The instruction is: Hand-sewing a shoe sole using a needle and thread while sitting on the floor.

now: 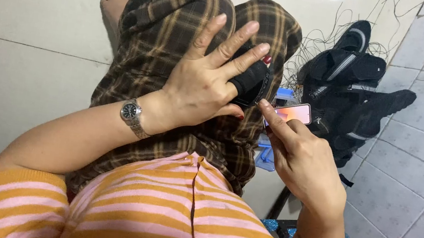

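My left hand (203,82) pins the black strap piece (250,80) on my knee with the thumb, fingers splayed wide. My right hand (302,158) pinches a lighter (293,113) just beside it. Risk, I'd say: a flame this near could scorch my thumb or the plaid trousers (159,25).

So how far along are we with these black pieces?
Done: cannot tell; the pile of black pieces on the floor, with loose threads around it, shows no split into finished and unfinished. In hand: the left hand presses one black piece against the knee while the right hand holds a small pink-orange object at its edge. Left: possibly the pile, but nothing marks it.
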